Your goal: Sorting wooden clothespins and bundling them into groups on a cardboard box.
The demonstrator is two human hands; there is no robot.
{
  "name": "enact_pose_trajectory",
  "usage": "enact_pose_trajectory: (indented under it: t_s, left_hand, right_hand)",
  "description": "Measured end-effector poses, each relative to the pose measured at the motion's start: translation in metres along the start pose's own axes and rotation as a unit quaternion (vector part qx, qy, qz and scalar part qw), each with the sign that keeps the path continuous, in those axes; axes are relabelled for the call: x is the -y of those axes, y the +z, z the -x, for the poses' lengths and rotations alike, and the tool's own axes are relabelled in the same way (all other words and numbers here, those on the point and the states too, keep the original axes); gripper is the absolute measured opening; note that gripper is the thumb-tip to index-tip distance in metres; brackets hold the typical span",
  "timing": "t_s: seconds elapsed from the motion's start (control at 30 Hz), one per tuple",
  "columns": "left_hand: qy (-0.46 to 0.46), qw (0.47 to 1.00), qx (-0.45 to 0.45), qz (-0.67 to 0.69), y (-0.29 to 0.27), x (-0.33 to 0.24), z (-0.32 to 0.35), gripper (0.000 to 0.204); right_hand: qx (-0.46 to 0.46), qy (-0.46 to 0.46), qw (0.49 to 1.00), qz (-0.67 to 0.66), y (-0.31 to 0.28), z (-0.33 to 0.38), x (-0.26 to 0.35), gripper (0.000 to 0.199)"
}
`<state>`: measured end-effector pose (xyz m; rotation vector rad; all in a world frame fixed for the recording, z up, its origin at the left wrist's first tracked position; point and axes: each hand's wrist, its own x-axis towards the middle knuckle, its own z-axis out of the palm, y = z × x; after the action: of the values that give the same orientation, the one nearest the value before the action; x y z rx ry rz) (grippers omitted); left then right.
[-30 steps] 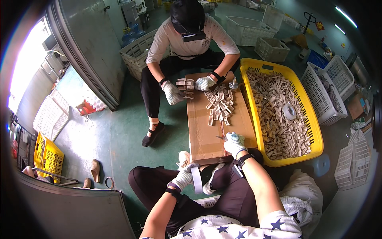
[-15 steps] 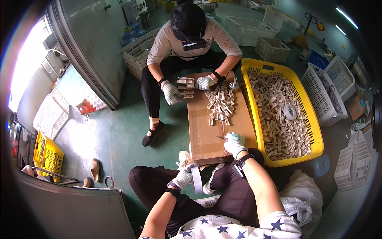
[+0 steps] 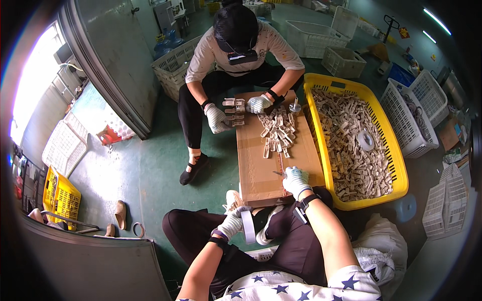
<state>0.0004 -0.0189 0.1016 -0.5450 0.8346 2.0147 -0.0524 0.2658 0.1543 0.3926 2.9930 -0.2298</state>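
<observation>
My left hand, in a striped white glove, is closed on a pale roll of tape held above my lap. On the near right part of a brown cardboard box, my gloved right hand is closed on a small thin blade that points left; its handle is hidden in the fingers. Beyond it lies a loose pile of beige clip-shaped pieces. Across the box, a co-worker's gloved hands handle a row of similar clips.
To the right of the box, a yellow crate is full of the beige pieces, with a pale ring on top. A metal spindle stands at the box's far right corner. White sacks lie beside my right leg.
The co-worker's head has shifted slightly left. Both my hands stay in place, still on the tape and the blade.
</observation>
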Motion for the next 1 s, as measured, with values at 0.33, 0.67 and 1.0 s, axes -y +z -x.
enact_pose_trajectory:
  t_s: [0.33, 0.67, 1.0]
  left_hand:
    - [-0.023, 0.999, 0.016, 0.038, -0.010, 0.002, -0.008, 0.012]
    - [-0.019, 0.999, -0.007, 0.029, 0.006, -0.002, 0.002, 0.008]
    - [0.013, 1.000, 0.000, -0.009, 0.004, -0.001, 0.003, 0.007]
  right_hand:
    - [0.050, 0.013, 0.999, 0.002, -0.010, 0.000, 0.004, 0.033]
    - [0.045, 0.005, 0.999, 0.008, -0.009, 0.001, 0.005, 0.033]
    - [0.033, 0.002, 0.999, 0.002, -0.006, 0.002, 0.005, 0.032]
